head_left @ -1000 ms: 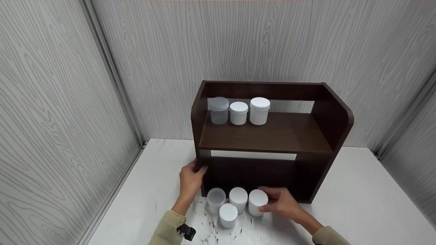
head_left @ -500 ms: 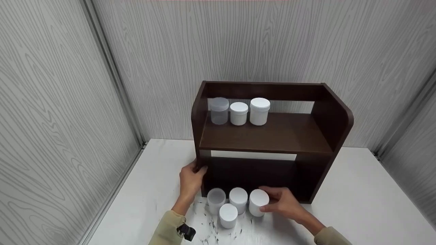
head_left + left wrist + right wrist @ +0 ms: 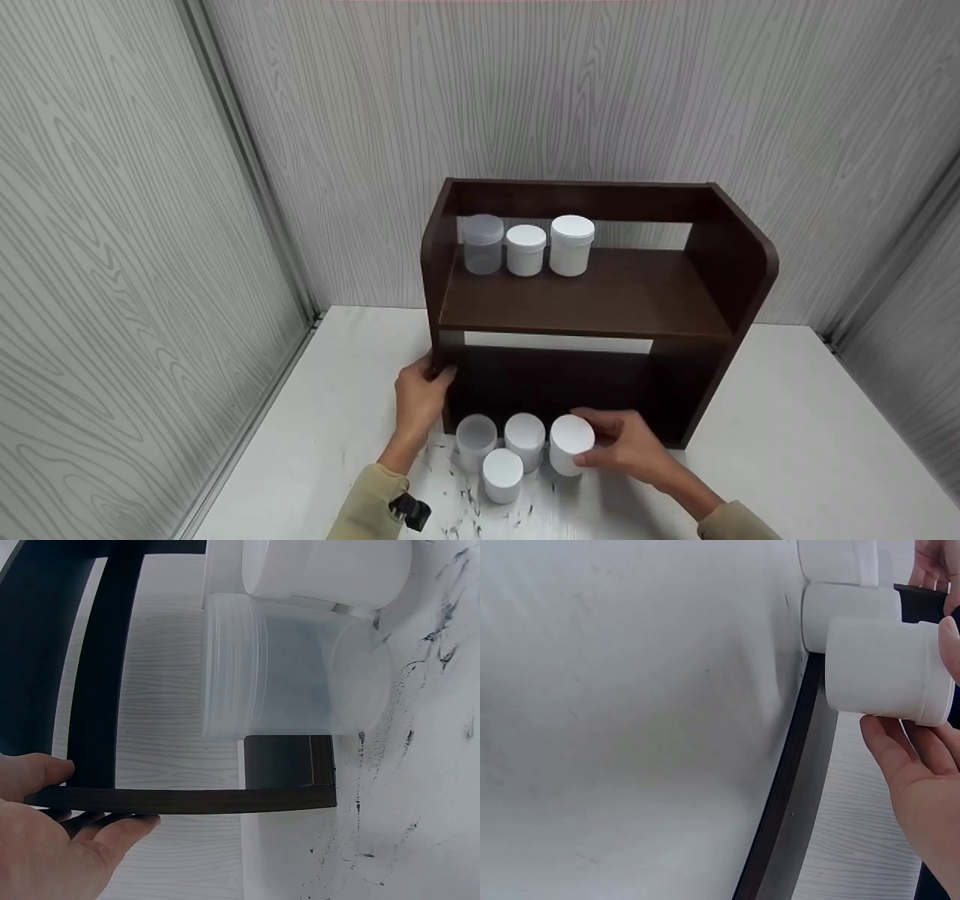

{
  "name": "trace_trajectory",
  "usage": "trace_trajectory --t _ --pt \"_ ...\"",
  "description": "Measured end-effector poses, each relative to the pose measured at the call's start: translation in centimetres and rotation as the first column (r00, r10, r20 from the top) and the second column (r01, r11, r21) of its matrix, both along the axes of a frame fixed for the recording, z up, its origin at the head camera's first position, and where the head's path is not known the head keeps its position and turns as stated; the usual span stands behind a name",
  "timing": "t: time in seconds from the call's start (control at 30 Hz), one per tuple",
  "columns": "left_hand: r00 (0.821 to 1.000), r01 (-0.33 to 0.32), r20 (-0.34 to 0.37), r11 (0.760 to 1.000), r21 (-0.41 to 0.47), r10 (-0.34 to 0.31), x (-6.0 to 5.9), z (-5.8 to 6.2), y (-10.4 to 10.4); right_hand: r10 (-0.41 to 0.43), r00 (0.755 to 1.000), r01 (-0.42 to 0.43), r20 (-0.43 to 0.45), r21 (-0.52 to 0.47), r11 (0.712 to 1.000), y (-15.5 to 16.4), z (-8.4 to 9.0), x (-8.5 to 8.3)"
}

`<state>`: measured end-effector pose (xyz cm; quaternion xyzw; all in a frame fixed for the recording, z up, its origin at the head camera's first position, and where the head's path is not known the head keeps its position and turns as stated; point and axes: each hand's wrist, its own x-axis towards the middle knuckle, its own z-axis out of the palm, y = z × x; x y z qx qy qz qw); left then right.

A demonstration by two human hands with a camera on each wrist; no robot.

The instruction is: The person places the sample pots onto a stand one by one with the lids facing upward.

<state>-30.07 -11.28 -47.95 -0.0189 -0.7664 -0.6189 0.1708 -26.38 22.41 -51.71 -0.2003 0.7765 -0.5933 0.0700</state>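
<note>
1. I see my right hand (image 3: pixel 630 448) curled round a white jar (image 3: pixel 570 445), thumb on the far side and fingers on the near side; the right wrist view shows the jar (image 3: pixel 885 669) pinched between them.
2. That jar stands at the right end of a small cluster on the worktop (image 3: pixel 810 420), just in front of the shelf unit's lower opening. I cannot tell whether its base touches the surface.
3. My left hand (image 3: pixel 421 396) grips the left side panel of the dark brown shelf unit (image 3: pixel 600 300) low down; in the left wrist view the thumb (image 3: pixel 37 769) lies on one face of the panel and the fingers (image 3: pixel 112 829) wrap the other.
4. Beside the held jar sit a second white jar (image 3: pixel 525 438), a clear jar (image 3: pixel 477 439) at the left, and a third white jar (image 3: pixel 502 474) nearest to me (all lidded; I cannot make out any contents in the clear one).
5. The upper shelf carries three more at its left end: a clear jar (image 3: pixel 482 243), a short white jar (image 3: pixel 526 250) and a taller white jar (image 3: pixel 572 244), in a row, close together.
6. The held jar is plain white, cylindrical, with a flat screw lid and no label that I can see.
7. The worktop near the cluster bears dark scuff marks (image 3: pixel 457 510).
</note>
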Motion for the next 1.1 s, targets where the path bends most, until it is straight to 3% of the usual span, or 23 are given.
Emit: trace_trajectory --t 0.33,1.1 --pt "1.000 -0.005 0.002 1.000 -0.003 0.005 0.1 0.1 0.0 -0.029 1.000 0.029 -0.007 0.012 1.000 0.1 0.9 0.4" --pt "0.999 -0.026 0.034 0.999 -0.029 0.027 -0.2 0.1 0.0 -0.011 1.000 0.011 0.003 -0.047 0.999 -0.1 4.5 1.0"
